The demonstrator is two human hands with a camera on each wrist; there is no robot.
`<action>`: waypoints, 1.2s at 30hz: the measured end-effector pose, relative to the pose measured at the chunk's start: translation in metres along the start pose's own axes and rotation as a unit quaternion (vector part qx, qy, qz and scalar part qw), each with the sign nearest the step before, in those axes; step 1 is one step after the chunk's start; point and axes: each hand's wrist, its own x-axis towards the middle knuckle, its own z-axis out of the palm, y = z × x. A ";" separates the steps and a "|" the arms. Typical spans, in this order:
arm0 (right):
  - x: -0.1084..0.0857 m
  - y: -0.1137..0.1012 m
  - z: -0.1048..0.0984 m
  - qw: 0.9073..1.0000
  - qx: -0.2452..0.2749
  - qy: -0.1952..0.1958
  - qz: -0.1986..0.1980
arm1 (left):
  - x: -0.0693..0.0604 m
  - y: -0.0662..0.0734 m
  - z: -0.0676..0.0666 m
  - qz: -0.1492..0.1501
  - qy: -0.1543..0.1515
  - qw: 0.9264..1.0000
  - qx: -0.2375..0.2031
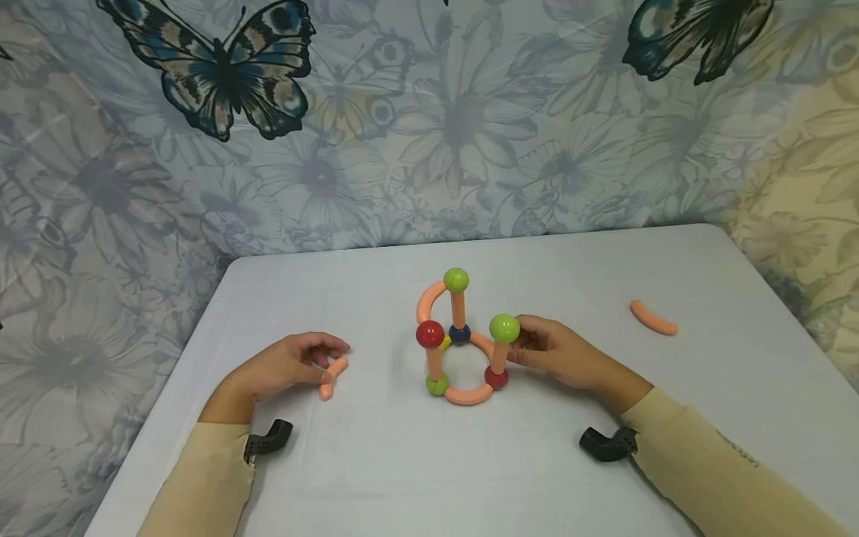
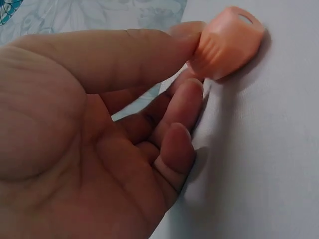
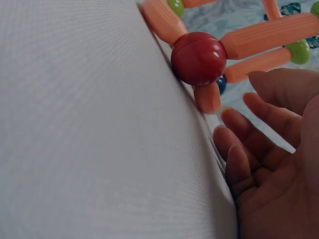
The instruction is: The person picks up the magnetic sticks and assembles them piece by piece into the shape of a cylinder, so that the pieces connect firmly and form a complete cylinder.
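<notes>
My left hand (image 1: 285, 367) pinches a bent orange rod (image 1: 333, 377) between thumb and fingertips, low over the table; the ribbed end of the rod shows in the left wrist view. At the table's middle stands a ball-and-rod toy frame (image 1: 469, 395) with a ring-shaped base. Three upright rods rise from it, topped by a red ball (image 1: 430, 334) and two green balls. An orange arc links the red ball to the rear green ball (image 1: 456, 280). Close against the frame's right side is my right hand (image 1: 564, 350), its fingers loosely bent and gripping nothing.
Off to the right lies a loose curved orange rod (image 1: 654, 318). The white table (image 1: 403, 470) backs onto patterned fabric (image 1: 470, 164) with flowers and butterflies. A black curved device (image 1: 607, 444) is worn at the right wrist, and a similar one (image 1: 270, 438) at the left.
</notes>
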 end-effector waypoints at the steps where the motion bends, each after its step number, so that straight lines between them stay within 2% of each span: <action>1: 0.000 0.000 0.000 1.000 -0.001 0.001 0.000 | -0.001 0.002 0.000 -0.008 0.002 1.000 0.005; 7: 0.000 -0.001 0.000 1.000 -0.004 0.000 0.006 | -0.002 0.023 0.013 -0.075 0.034 0.994 0.074; 10: 0.000 0.000 -0.001 1.000 -0.004 -0.002 0.009 | 0.000 0.028 0.018 -0.076 0.046 0.992 0.092; 13: 0.000 0.000 -0.001 1.000 0.000 -0.003 0.006 | 0.002 0.029 0.018 -0.056 0.043 0.996 0.056; 16: 0.000 0.001 -0.001 1.000 -0.001 -0.001 0.001 | 0.006 0.027 0.019 -0.034 0.038 0.999 -0.011; 19: 0.000 0.001 -0.001 1.000 -0.004 0.001 0.002 | 0.012 0.026 0.026 -0.029 0.039 0.997 -0.062; 22: -0.001 0.001 -0.001 1.000 -0.003 0.001 0.006 | 0.017 0.029 0.036 -0.022 0.036 0.995 -0.088; 26: -0.001 0.002 0.000 1.000 0.007 -0.008 0.000 | 0.018 0.036 0.049 0.011 -0.002 0.992 -0.123; 28: -0.001 0.003 0.000 1.000 0.012 -0.013 -0.008 | 0.017 0.040 0.056 0.025 -0.029 0.987 -0.157; 30: -0.001 0.003 0.000 1.000 0.014 -0.018 -0.018 | 0.018 0.044 0.065 0.027 -0.061 0.978 -0.197; 34: -0.001 0.003 -0.001 0.999 0.006 -0.022 -0.032 | 0.019 0.051 0.088 0.019 -0.121 0.955 -0.271; 36: -0.001 0.003 -0.001 0.999 0.002 -0.024 -0.035 | 0.019 0.053 0.100 0.025 -0.144 0.944 -0.296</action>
